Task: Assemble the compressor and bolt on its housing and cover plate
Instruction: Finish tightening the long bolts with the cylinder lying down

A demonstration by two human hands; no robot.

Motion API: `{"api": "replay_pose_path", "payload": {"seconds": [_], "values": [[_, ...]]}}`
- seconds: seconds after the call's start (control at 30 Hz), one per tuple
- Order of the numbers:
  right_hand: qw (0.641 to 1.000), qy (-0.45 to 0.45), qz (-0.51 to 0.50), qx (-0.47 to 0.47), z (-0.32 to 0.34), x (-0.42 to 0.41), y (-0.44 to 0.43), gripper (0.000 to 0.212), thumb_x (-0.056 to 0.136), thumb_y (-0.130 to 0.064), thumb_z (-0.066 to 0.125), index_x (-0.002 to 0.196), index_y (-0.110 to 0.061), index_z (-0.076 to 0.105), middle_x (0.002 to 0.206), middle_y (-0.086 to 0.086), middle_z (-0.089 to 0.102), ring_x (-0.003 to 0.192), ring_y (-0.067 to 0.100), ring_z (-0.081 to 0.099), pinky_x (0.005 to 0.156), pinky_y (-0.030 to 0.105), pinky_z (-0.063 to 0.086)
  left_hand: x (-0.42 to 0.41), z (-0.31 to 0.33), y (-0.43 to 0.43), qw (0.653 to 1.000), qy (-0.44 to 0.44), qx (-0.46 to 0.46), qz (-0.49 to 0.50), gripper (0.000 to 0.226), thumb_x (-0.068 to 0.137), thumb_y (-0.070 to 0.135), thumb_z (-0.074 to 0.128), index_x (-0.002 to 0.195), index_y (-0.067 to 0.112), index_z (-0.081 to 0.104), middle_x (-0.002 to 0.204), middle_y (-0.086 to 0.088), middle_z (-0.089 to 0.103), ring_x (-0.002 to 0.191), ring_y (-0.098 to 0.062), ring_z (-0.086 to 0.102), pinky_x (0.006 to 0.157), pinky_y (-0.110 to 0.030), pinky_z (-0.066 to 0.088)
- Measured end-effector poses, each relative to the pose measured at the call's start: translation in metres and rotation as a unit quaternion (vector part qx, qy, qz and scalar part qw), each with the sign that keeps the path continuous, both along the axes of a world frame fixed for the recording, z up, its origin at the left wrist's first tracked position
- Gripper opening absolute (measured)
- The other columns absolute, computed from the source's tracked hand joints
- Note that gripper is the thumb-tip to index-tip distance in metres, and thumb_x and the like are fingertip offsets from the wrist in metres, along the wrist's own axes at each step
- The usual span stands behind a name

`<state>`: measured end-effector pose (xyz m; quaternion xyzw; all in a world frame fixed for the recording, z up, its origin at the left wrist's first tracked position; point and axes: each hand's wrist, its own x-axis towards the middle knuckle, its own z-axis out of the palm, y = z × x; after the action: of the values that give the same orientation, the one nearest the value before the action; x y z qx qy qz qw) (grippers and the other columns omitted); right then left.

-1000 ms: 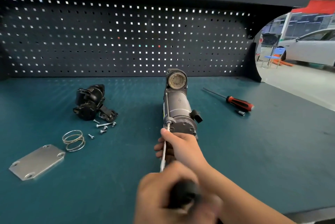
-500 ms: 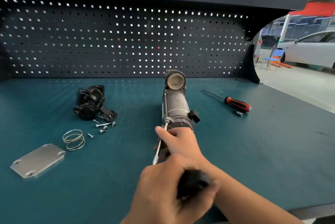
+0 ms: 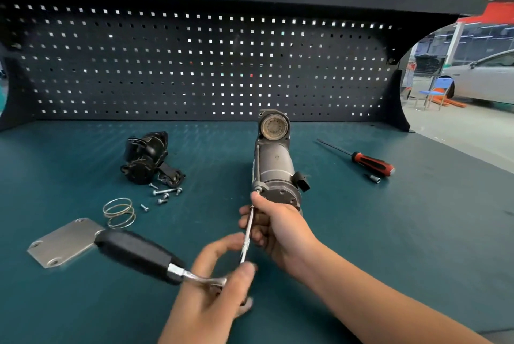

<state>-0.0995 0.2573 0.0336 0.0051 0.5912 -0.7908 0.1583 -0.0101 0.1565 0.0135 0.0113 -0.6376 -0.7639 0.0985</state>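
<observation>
Head: left grip [image 3: 214, 288] pinches ratchet [image 3: 133, 251], right grip [image 3: 278, 226] compressor [image 3: 274, 165].

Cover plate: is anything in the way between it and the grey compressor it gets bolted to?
Yes. The ratchet, held by the left hand, has its handle across the right corner of the cover plate; both it and the right hand gripping the compressor sit along the path.

The right hand [image 3: 278, 228] reaches forward, fingers curled round the compressor [image 3: 274, 165], thumb extended; nearer, the left hand [image 3: 219, 285] pinches the ratchet [image 3: 133, 251] at its head.
</observation>
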Motion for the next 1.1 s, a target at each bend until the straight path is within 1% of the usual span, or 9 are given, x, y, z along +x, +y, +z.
{"api": "replay_pose_path", "payload": {"seconds": [0.17,0.37,0.43,0.5,0.63,0.8,0.93,1.0,1.1], "values": [[1.000,0.000,-0.001,0.009,0.004,-0.001,-0.007,0.031,0.096,-0.027,0.050,0.077,-0.005,0.058,0.047,-0.001,0.061,0.031,0.006,0.044,0.036,0.014,0.035,-0.003,0.006,-0.010,0.973,0.038,-0.219,0.057,0.019,0.092,0.024,0.053,0.099,0.042,0.056,0.075,0.017,0.070,0.050,-0.015,0.060,0.050,-0.027,0.049],[0.996,0.046,-0.029,0.064,0.002,-0.003,-0.014,0.029,0.090,-0.025,0.061,0.068,-0.008,0.054,0.046,-0.002,0.062,0.032,0.006,0.044,0.038,0.013,0.034,-0.003,0.004,0.005,0.876,0.010,-0.461,0.141,0.056,0.091,0.041,0.044,0.110,0.071,0.000,0.126,0.031,0.047,0.119,-0.008,0.051,0.082,-0.016,0.035],[0.996,0.052,-0.031,0.067,-0.001,-0.003,-0.013,0.028,0.092,-0.024,0.058,0.069,-0.009,0.055,0.049,-0.003,0.063,0.032,0.005,0.041,0.038,0.014,0.033,-0.008,-0.007,0.008,0.920,-0.004,-0.366,0.142,0.063,0.092,0.027,0.053,0.123,0.066,0.015,0.108,0.030,0.056,0.103,-0.014,0.062,0.075,-0.020,0.042],[0.997,0.038,-0.036,0.049,-0.002,-0.003,-0.011,0.028,0.092,-0.026,0.057,0.069,-0.010,0.057,0.050,-0.003,0.064,0.032,0.004,0.038,0.038,0.014,0.032,-0.006,-0.006,0.011,0.994,-0.065,-0.075,0.048,0.041,0.093,0.010,0.052,0.118,0.043,0.054,0.085,0.002,0.073,0.052,-0.023,0.060,0.045,-0.024,0.043],[0.999,-0.019,-0.018,-0.045,-0.002,-0.005,-0.010,0.029,0.092,-0.028,0.056,0.071,-0.008,0.059,0.053,0.000,0.065,0.031,0.005,0.032,0.036,0.014,0.031,-0.006,0.008,0.008,0.880,-0.129,0.447,-0.094,0.034,0.055,0.010,0.086,0.080,-0.007,0.071,0.070,-0.017,0.068,0.027,-0.008,0.034,0.023,-0.009,0.022],[0.999,0.017,-0.009,0.035,-0.009,-0.005,-0.008,0.035,0.091,-0.037,0.056,0.069,-0.012,0.066,0.060,-0.001,0.069,0.035,0.009,0.040,0.040,0.014,0.033,-0.005,0.017,0.002,0.995,-0.093,-0.026,0.023,0.039,0.095,0.000,0.042,0.117,0.024,0.063,0.059,-0.002,0.055,0.035,-0.013,0.043,0.033,-0.017,0.030],[0.992,0.069,-0.050,0.089,-0.012,-0.007,-0.006,0.035,0.085,-0.037,0.064,0.064,-0.009,0.063,0.062,0.004,0.067,0.037,0.012,0.043,0.042,0.016,0.034,-0.001,0.000,0.000,0.821,0.041,-0.562,0.091,0.063,0.097,0.037,0.033,0.141,0.052,-0.011,0.120,0.013,0.052,0.108,-0.011,0.056,0.083,-0.021,0.044],[0.987,0.093,-0.048,0.122,-0.011,-0.007,-0.008,0.036,0.083,-0.039,0.065,0.063,-0.009,0.064,0.068,0.012,0.067,0.038,0.011,0.042,0.044,0.019,0.034,-0.007,0.003,0.005,0.782,0.039,-0.619,0.060,0.066,0.097,0.038,0.030,0.142,0.045,-0.018,0.126,0.016,0.047,0.113,-0.010,0.053,0.088,-0.022,0.043],[0.995,0.065,-0.040,0.068,-0.010,-0.007,-0.011,0.032,0.088,-0.029,0.062,0.062,-0.009,0.062,0.055,0.003,0.066,0.037,0.008,0.043,0.043,0.017,0.035,-0.012,0.005,0.009,0.906,-0.051,-0.412,0.089,0.060,0.096,0.032,0.045,0.139,0.055,0.010,0.096,0.019,0.063,0.085,-0.005,0.061,0.070,-0.019,0.046]]}}
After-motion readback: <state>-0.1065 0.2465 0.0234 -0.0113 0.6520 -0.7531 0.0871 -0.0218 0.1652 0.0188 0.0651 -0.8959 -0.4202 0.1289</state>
